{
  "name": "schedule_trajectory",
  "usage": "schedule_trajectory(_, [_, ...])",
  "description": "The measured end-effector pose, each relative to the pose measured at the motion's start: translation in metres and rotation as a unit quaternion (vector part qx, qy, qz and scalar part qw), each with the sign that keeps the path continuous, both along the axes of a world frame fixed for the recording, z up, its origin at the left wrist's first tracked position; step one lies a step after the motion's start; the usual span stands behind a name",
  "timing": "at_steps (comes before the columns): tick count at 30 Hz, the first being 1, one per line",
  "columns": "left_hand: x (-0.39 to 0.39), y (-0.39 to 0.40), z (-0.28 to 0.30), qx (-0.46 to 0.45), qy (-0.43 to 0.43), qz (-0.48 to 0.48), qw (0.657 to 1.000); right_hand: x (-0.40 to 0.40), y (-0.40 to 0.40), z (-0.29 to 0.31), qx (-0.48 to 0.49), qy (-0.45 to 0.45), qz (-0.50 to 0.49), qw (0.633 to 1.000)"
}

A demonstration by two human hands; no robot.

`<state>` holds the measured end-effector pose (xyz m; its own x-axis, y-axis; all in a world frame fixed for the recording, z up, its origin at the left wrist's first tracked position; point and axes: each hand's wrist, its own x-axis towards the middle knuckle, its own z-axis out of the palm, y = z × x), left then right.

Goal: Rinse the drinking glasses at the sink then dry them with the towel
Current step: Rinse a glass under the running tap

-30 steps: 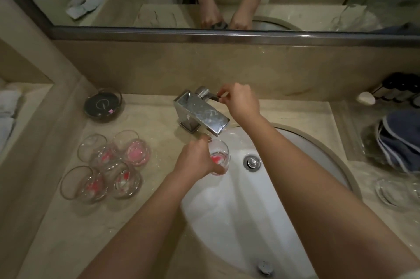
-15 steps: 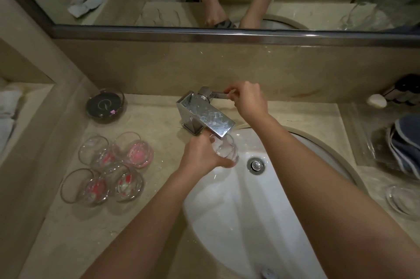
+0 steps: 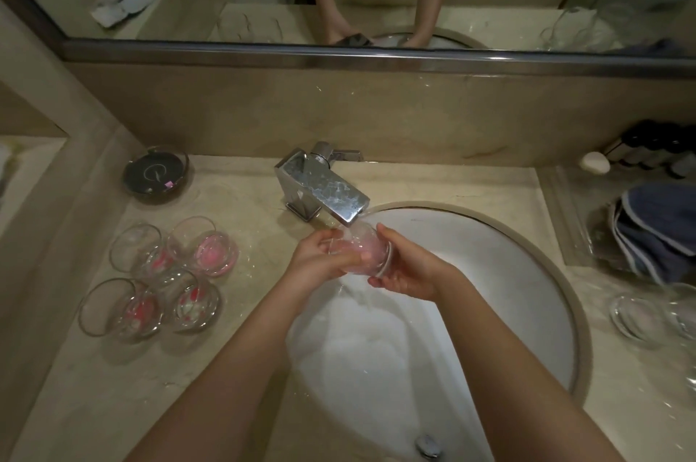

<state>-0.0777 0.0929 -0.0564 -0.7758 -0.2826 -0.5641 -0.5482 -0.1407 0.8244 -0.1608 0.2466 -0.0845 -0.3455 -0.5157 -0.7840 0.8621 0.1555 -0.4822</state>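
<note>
glass tilted under faucet, both hands' grip on it.

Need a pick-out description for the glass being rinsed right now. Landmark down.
Start at the chrome faucet behind the white sink. Under its spout, the left hand and right hand hold one pink-tinted glass on its side. The four other glasses stand on the counter, left.

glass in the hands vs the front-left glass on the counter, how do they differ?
The held glass lies tipped on its side under the faucet, over the sink; the front-left glass stands upright on the counter. The held one is gripped by the left hand and right hand; the other is untouched. Both are clear with pink or red residue.
</note>
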Motion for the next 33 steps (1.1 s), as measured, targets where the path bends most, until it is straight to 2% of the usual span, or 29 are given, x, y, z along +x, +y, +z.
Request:
schedule_trajectory(2, [-0.002,0.002,0.001,0.014,0.006,0.000,1.000,0.003,-0.001,-0.001,-0.014,0.034,-0.040,0.999])
schedule_trajectory(6, [-0.010,0.003,-0.001,-0.066,0.014,-0.008,0.998,0.006,0.000,0.006,0.046,0.127,-0.075,0.988])
schedule_trajectory(9, [-0.011,0.007,-0.001,0.033,0.001,-0.100,0.994,0.012,0.003,0.011,0.053,0.196,-0.048,0.978])
schedule_trajectory(11, [-0.013,0.012,-0.001,0.098,-0.008,-0.102,0.990,0.016,0.004,0.014,0.042,0.225,-0.043,0.972])
schedule_trajectory(13, [-0.015,0.013,-0.004,0.136,-0.002,-0.073,0.988,0.015,0.008,0.013,0.013,0.226,-0.059,0.972])
schedule_trajectory(16, [-0.016,0.013,-0.009,0.157,0.005,-0.089,0.984,0.013,0.017,0.010,-0.011,0.191,-0.062,0.980])
schedule_trajectory(20, [-0.015,0.016,-0.007,0.151,0.035,-0.097,0.983,0.007,0.017,0.022,0.048,0.089,-0.028,0.995])
schedule_trajectory(22, [-0.016,0.017,-0.005,0.142,0.029,-0.078,0.986,0.003,0.018,0.030,0.061,0.100,0.008,0.993])
schedule_trajectory(25, [-0.020,0.011,-0.005,0.156,-0.016,-0.036,0.987,-0.004,0.023,0.030,0.005,0.138,0.012,0.990])
schedule_trajectory(28, [-0.022,0.008,-0.002,0.171,0.007,-0.038,0.985,-0.005,0.028,0.026,-0.024,0.147,0.006,0.989])
schedule_trajectory(33, [-0.021,0.011,0.003,0.154,0.006,-0.060,0.986,-0.006,0.025,0.029,0.024,0.122,-0.002,0.992])
